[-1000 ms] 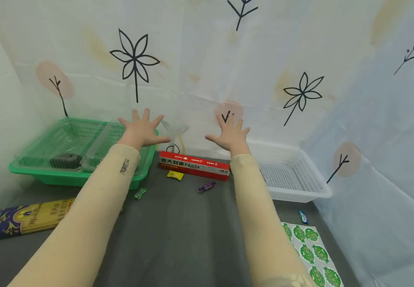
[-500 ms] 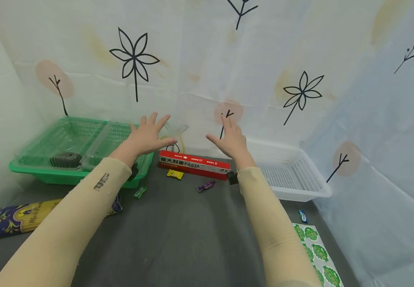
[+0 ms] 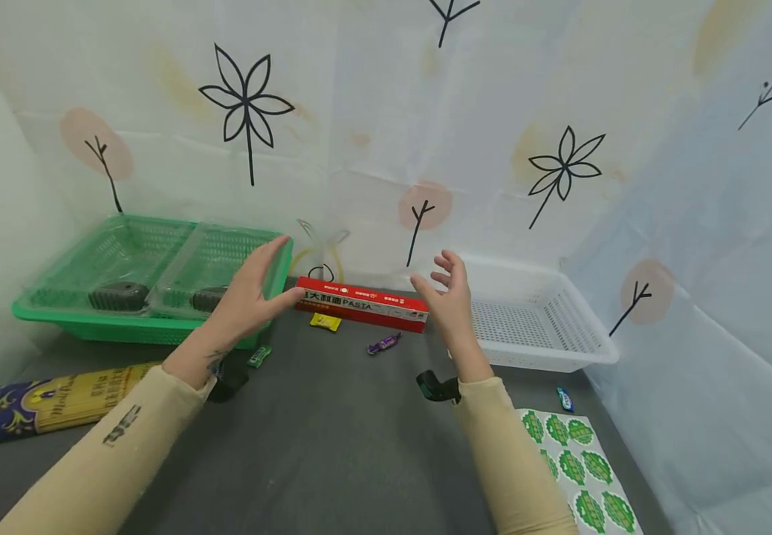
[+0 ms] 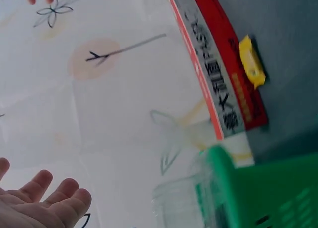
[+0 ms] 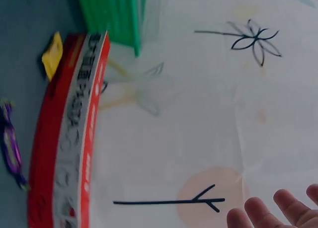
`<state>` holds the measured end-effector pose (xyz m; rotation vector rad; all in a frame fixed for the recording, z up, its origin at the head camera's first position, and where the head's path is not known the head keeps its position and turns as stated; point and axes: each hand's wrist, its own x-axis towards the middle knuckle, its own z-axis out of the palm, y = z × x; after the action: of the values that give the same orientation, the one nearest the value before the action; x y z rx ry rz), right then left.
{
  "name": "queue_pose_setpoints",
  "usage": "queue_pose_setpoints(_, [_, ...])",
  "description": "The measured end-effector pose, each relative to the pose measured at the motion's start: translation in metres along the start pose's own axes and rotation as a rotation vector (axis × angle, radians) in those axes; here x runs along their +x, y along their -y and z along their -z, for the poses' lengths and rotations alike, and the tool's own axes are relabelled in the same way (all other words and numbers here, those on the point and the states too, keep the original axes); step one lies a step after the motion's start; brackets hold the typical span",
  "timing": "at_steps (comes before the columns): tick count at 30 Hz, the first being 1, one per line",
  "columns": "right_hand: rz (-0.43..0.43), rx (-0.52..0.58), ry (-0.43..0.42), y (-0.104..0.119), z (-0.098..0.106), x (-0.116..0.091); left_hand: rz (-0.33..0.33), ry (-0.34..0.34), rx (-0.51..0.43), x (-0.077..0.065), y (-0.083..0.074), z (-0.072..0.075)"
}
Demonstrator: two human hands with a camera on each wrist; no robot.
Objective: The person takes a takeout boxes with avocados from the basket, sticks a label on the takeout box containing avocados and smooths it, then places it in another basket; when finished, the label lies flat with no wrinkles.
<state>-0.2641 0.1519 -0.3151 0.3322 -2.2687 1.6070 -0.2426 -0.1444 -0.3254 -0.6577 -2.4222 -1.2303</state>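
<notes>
My left hand [image 3: 245, 297] hovers in front of the green basket [image 3: 125, 331], fingers extended and holding nothing; its thumb overlaps the left end of the red pasta box [image 3: 365, 305] in the head view. My right hand [image 3: 451, 305] is raised by the left end of the white basket [image 3: 539, 360], its fingers loosely bent with nothing in them. Between the hands, the pasta box lies along the back of the table. In front of it are a yellow-wrapped candy [image 3: 325, 322] and a purple-wrapped candy [image 3: 383, 344]. A green-wrapped candy [image 3: 259, 356] lies below the left hand.
A purple and yellow noodle packet [image 3: 58, 405] lies at left. Clear plastic containers [image 3: 225, 253] sit in the green basket. On the right are a blue-wrapped candy [image 3: 565, 400] and a sheet of green stickers [image 3: 579, 464]. A patterned white curtain [image 3: 359, 111] stands behind.
Both hands have come down and back from in front of the curtain. Their spread fingers have drawn closer together, the right hand's now bending. The objects on the table stay put.
</notes>
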Motion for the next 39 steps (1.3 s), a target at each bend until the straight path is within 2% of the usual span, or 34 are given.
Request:
queue_pose_setpoints(5, [0.040,0.159,-0.082,-0.010,0.000,-0.027,0.009,-0.080,-0.231,-0.032,-0.009,-0.009])
queue_pose_setpoints(9, [0.011,0.229,-0.132,-0.017,-0.001,-0.046,0.022,-0.131,-0.395,-0.058,-0.014,-0.018])
queue_pose_setpoints(14, [-0.060,0.235,-0.240,-0.032,-0.003,-0.061,0.028,-0.174,-0.527,-0.088,-0.014,-0.028])
queue_pose_setpoints(21, [-0.190,0.308,-0.476,-0.068,0.000,-0.072,0.039,-0.264,-0.674,-0.119,0.000,-0.035])
queue_pose_setpoints(26, [-0.264,0.275,-0.603,-0.092,0.005,-0.072,0.041,-0.296,-0.707,-0.130,0.011,-0.034])
queue_pose_setpoints(29, [-0.283,0.271,-0.654,-0.102,0.008,-0.070,0.082,-0.318,-0.693,-0.134,0.017,-0.033])
queue_pose_setpoints(34, [-0.323,0.244,-0.699,-0.115,0.013,-0.067,0.165,-0.348,-0.688,-0.136,0.025,-0.030])
queue_pose_setpoints(37, [-0.341,0.259,-0.718,-0.124,0.017,-0.065,0.169,-0.354,-0.688,-0.135,0.028,-0.029])
queue_pose_setpoints(39, [-0.327,0.314,-0.709,-0.141,0.022,-0.064,0.164,-0.354,-0.683,-0.133,0.030,-0.029])
